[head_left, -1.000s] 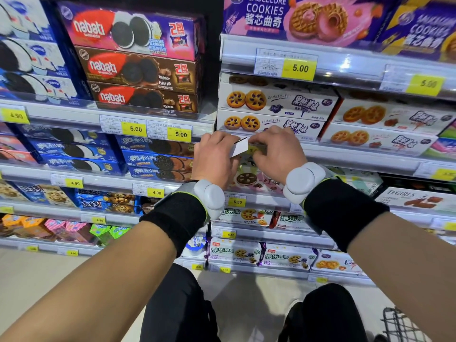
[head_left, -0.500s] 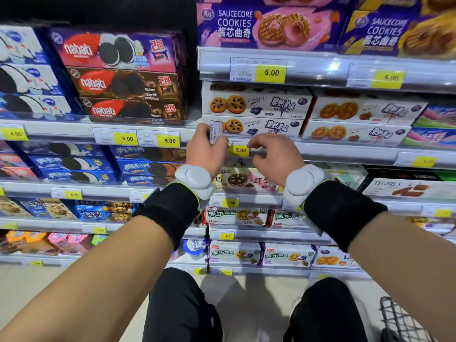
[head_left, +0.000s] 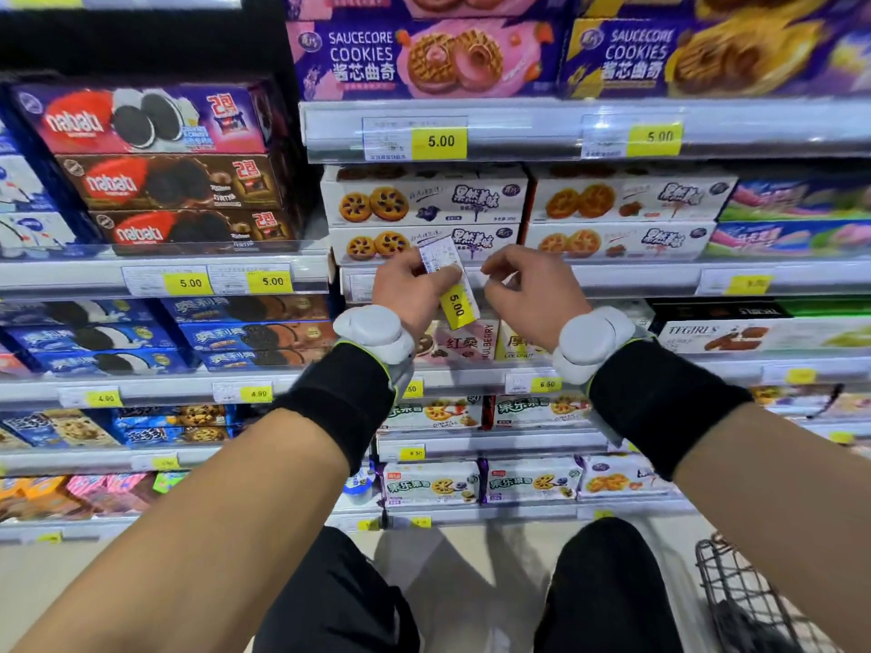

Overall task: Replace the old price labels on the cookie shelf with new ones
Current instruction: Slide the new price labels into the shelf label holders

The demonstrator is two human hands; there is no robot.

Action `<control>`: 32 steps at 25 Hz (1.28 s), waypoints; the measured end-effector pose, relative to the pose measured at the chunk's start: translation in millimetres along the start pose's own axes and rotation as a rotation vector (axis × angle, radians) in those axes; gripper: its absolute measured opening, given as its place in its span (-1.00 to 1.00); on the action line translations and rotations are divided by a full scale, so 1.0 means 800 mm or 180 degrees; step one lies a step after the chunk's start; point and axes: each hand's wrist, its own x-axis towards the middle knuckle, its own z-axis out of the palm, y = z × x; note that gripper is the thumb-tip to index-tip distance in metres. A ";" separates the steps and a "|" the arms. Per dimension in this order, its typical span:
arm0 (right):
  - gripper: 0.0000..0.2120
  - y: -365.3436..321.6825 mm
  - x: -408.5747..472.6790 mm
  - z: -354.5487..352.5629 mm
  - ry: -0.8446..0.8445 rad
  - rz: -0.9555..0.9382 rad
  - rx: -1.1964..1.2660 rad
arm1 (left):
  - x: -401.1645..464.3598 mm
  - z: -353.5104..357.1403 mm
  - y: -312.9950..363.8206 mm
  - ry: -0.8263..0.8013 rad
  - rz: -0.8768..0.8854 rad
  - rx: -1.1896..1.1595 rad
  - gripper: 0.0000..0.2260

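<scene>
The price label that half a second ago stood upright in the left hand, up beside the shelf rail, now hangs turned on end between the two hands, and the camera has tipped upward, so the shelves sit lower in view. Left hand has its grip pinched on the label's white upper part; the yellow 5.00 patch dangles below, in front of the shelf rail. Right hand is just to the right, fingers curled at the rail, and whether that grip holds anything I cannot tell. Behind them sit white cookie boxes. Far left, two 5.00 tags are side by side. A wire basket shows near right.
</scene>
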 end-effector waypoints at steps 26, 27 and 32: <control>-0.94 0.109 0.011 -0.083 0.0208 0.0473 0.0373 | 0.004 0.130 0.002 -0.0356 0.0875 0.1411 -0.82; -0.94 0.111 0.012 -0.086 0.0238 0.0485 0.0318 | 0.005 0.131 0.001 -0.0330 0.0969 0.1490 -0.82; -0.92 0.128 0.017 -0.095 0.0266 0.0578 0.0254 | 0.013 0.124 -0.008 -0.0326 0.1358 0.2036 -0.86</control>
